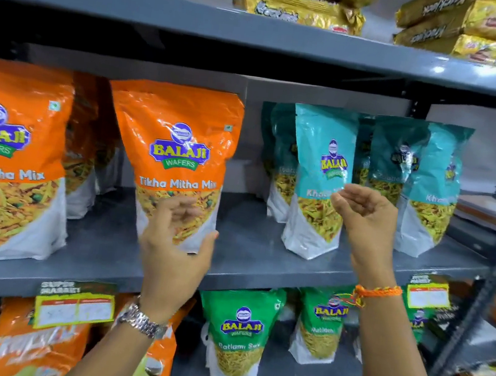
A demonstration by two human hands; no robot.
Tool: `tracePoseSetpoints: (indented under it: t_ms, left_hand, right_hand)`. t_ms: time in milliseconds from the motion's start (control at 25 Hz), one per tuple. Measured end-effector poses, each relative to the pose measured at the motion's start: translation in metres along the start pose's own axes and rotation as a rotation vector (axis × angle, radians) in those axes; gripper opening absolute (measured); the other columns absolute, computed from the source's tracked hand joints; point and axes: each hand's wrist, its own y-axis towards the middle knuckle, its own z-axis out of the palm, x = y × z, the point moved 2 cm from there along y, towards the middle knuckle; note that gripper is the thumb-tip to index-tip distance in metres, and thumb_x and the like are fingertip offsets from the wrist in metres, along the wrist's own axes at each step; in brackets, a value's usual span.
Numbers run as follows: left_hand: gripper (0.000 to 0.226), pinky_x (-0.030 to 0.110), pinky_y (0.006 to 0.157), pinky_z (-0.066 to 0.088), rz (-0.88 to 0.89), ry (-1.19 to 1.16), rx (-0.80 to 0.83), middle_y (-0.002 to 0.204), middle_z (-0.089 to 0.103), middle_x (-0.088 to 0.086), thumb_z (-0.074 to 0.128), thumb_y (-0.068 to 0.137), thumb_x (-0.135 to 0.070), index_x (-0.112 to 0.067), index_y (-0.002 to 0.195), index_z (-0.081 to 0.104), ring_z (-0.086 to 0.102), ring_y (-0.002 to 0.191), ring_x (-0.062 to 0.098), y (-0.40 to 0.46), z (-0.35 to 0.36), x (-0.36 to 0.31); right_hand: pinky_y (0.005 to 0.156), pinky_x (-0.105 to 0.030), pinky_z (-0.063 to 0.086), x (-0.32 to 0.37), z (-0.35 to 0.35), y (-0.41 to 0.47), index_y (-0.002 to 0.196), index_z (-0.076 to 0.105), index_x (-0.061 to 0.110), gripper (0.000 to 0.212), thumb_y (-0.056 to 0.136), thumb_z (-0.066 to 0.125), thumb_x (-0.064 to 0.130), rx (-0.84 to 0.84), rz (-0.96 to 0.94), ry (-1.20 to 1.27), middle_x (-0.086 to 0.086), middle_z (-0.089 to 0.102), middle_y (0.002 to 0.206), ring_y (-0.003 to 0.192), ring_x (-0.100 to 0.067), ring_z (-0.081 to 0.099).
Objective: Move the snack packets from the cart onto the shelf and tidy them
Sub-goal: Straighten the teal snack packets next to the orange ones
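Note:
An orange Tikha Mitha Mix packet (177, 149) stands upright on the grey middle shelf (249, 249). My left hand (177, 241), with a metal watch on the wrist, lies against its lower front, thumb at the packet's lower right corner, fingers loose and blurred. A teal Balaji packet (321, 153) stands upright to the right. My right hand (363, 219), an orange thread on the wrist, hovers just in front of it with loosely curled fingers and holds nothing. The cart is out of view.
Another orange packet (11, 161) stands at the left, with more behind. Further teal packets (420, 182) stand at the right. Gold packets (301, 5) lie on the top shelf. Green (239, 335) and orange packets fill the lower shelf. A dark upright post (488, 292) bounds the right.

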Motion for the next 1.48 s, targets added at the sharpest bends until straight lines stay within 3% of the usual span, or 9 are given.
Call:
tracePoseSetpoints:
  t_ms: [240,360,560,680,840,1040,1160,1320,1480]
  left_hand:
    - [0.099,0.021,0.105,0.048,-0.202,0.068,0.361,0.132,0.056,-0.004,0.090,0.057,-0.050,-0.020,0.139,0.043,0.057,0.122,0.007,-0.001,0.124,-0.023]
    - [0.098,0.006,0.087,0.042,-0.251,0.163,0.433,0.124,0.052,-0.013,0.095,0.054,-0.044,-0.022,0.134,0.042,0.053,0.113,0.005,-0.008,0.167,-0.024]
    - [0.086,0.006,0.067,0.041,-0.326,0.225,0.420,0.099,0.053,-0.017,0.099,0.044,-0.041,-0.028,0.103,0.038,0.053,0.086,-0.001,-0.015,0.209,-0.021]
    - [0.084,-0.005,0.066,0.041,-0.360,0.194,0.437,0.103,0.061,-0.018,0.101,0.046,-0.033,-0.028,0.109,0.046,0.061,0.092,-0.002,-0.009,0.208,-0.005]
    - [0.120,0.029,0.109,0.046,-0.399,0.137,0.605,0.143,0.056,-0.012,0.101,0.049,-0.025,-0.025,0.150,0.036,0.053,0.133,0.008,0.007,0.200,0.015]
    - [0.125,0.024,0.110,0.044,-0.390,0.094,0.668,0.140,0.055,-0.029,0.101,0.047,-0.034,-0.036,0.151,0.032,0.051,0.132,-0.009,0.008,0.200,0.024]
    - [0.120,0.024,0.111,0.044,-0.425,0.044,0.667,0.141,0.055,-0.025,0.100,0.053,-0.021,-0.031,0.152,0.032,0.051,0.133,-0.006,0.007,0.200,0.018]
    - [0.111,0.031,0.106,0.049,-0.446,0.108,0.357,0.132,0.059,-0.011,0.100,0.048,-0.014,-0.026,0.140,0.039,0.060,0.124,0.011,-0.016,0.195,-0.011]
    - [0.074,0.010,0.091,0.050,-0.099,0.133,0.094,0.114,0.063,-0.022,0.088,0.056,-0.031,-0.040,0.119,0.050,0.065,0.106,0.000,-0.051,0.211,-0.069]
  right_hand:
    - [0.092,-0.025,0.049,-0.073,-0.047,0.065,0.134,0.055,0.010,0.063,0.080,0.086,0.014,0.203,0.221,-0.068,-0.007,0.061,0.126,0.116,-0.020,0.058]
    - [0.103,-0.031,0.051,-0.090,-0.050,0.092,0.141,0.051,0.002,0.067,0.082,0.082,0.001,0.518,0.292,-0.157,-0.013,0.059,0.141,0.129,-0.023,0.056]
    - [0.080,-0.018,0.060,-0.099,-0.047,0.115,0.117,0.066,0.018,0.054,0.077,0.080,-0.015,0.875,0.283,-0.126,0.006,0.078,0.107,0.096,-0.007,0.075]
    - [0.072,-0.017,0.060,-0.111,-0.047,0.104,0.132,0.060,0.004,0.066,0.073,0.087,-0.007,0.791,0.266,-0.145,0.015,0.077,0.088,0.080,0.002,0.074]
    - [0.088,-0.039,0.063,-0.111,-0.051,0.083,0.122,0.062,0.018,0.073,0.059,0.099,0.025,0.643,0.158,-0.198,0.006,0.077,0.111,0.106,-0.017,0.075]
    - [0.075,-0.011,0.057,-0.105,-0.053,0.074,0.113,0.056,0.034,0.069,0.059,0.100,0.033,0.607,0.105,-0.266,0.022,0.069,0.101,0.096,0.008,0.066]
    - [0.069,-0.005,0.053,-0.098,-0.054,0.074,0.114,0.056,0.032,0.068,0.061,0.099,0.033,0.610,0.085,-0.282,0.022,0.068,0.101,0.093,0.006,0.065]
    - [0.096,-0.026,0.054,-0.088,-0.074,0.068,0.139,0.051,0.018,0.087,0.066,0.097,0.031,0.678,0.083,-0.346,0.008,0.062,0.125,0.115,-0.012,0.063]
    - [0.074,-0.013,0.058,-0.072,-0.162,0.098,0.104,0.069,0.030,0.048,0.065,0.095,0.018,0.259,0.006,-0.058,0.000,0.075,0.101,0.083,-0.001,0.072]
